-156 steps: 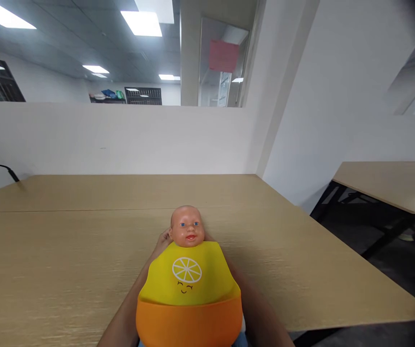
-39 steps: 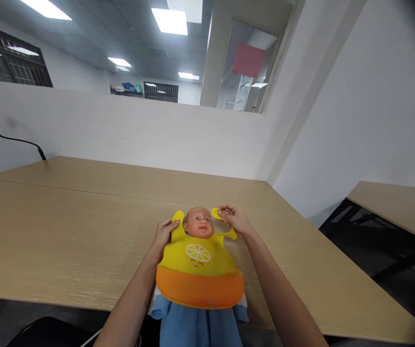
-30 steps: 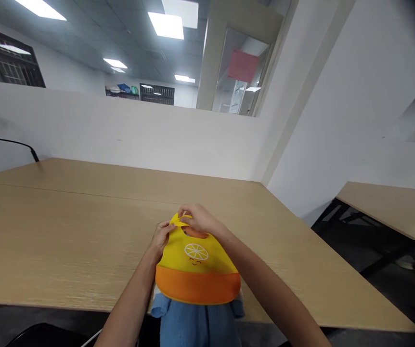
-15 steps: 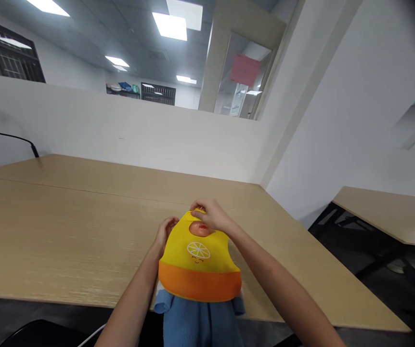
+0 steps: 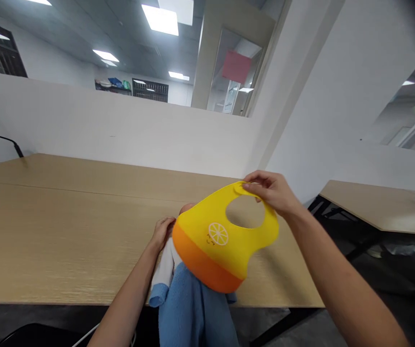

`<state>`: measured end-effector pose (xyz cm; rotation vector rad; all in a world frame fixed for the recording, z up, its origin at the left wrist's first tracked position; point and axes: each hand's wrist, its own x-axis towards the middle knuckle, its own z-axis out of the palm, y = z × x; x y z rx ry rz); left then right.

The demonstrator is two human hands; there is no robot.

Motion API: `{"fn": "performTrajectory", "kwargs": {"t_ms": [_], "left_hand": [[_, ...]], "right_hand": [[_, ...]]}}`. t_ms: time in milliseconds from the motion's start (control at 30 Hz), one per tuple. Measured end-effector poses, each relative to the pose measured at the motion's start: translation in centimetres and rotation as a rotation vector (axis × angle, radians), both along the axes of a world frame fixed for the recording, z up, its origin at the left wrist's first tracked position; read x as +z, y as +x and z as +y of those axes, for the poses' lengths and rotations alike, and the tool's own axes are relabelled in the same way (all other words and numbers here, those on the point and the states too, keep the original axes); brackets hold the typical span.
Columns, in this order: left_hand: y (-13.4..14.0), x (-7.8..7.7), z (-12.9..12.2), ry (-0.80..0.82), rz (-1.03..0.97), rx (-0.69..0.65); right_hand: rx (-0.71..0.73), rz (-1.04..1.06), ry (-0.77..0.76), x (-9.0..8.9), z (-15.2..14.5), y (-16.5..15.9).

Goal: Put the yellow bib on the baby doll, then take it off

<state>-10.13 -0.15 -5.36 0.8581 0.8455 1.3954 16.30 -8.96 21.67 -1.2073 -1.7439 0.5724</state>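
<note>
My right hand (image 5: 270, 193) pinches a yellow baby bib (image 5: 200, 212) by its neck band and holds it up, tilted, above the table. The bib has an orange pocket along its bottom and a printed lemon slice with a smiling face. Behind it lies a doll (image 5: 184, 284) in a white top with blue cuffs and fuzzy blue trousers, its legs over the table's front edge. Most of its head and chest is hidden by the bib. At the doll's shoulder, my left hand (image 5: 162, 232) is closed, its fingertips partly behind the bib's edge.
The light wooden table (image 5: 84, 231) runs back to a white partition wall (image 5: 138, 130). A black cable (image 5: 16, 147) hangs at the far left. Another table (image 5: 377, 205) stands to the right, and a dark chair (image 5: 36, 335) is below at the left.
My right hand has lifted the bib off the doll's front and carried it up and right, tilting it. My left hand stays beside the doll's shoulder. The view has shifted slightly.
</note>
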Motion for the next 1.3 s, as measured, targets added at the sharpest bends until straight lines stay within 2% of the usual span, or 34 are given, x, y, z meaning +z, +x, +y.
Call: {"fn": "performTrajectory", "kwargs": {"t_ms": [167, 300, 400, 600, 800, 900, 1033, 1133, 1200, 1300], "left_hand": [[0.3, -1.0, 0.6, 0.001, -0.003, -0.016], [0.3, -1.3, 0.8, 0.003, 0.016, -0.011], [0.3, -1.3, 0.9, 0.004, 0.029, -0.004], [0.3, -1.4, 0.9, 0.0, 0.047, -0.012], [0.2, -1.4, 0.9, 0.006, 0.06, -0.016], [0.1, -1.5, 0.9, 0.002, 0.064, -0.015], [0.1, -1.8, 1.0, -0.006, 0.07, -0.016], [0.1, -1.9, 1.1, -0.02, 0.071, -0.018], [0.1, -1.9, 1.1, -0.028, 0.076, -0.015], [0.1, -1.9, 1.0, -0.027, 0.091, -0.01]], "right_hand": [[-0.149, 0.121, 0.048, 3.0, -1.5, 4.1], [-0.251, 0.185, 0.074, 4.2, -2.5, 5.8], [-0.307, 0.188, 0.097, 4.2, -2.7, 5.4], [-0.29, 0.137, 0.103, 2.6, -0.9, 4.5], [-0.411, 0.203, 0.133, 2.8, 2.7, 9.3], [-0.471, 0.246, 0.031, 0.4, 4.5, 12.1], [-0.456, 0.261, -0.168, -6.8, 6.4, 14.8], [-0.513, 0.255, -0.281, -12.3, 7.2, 16.5], [-0.535, 0.249, -0.304, -15.1, 7.2, 17.5], [-0.559, 0.266, -0.331, -17.8, 6.8, 18.8]]}}
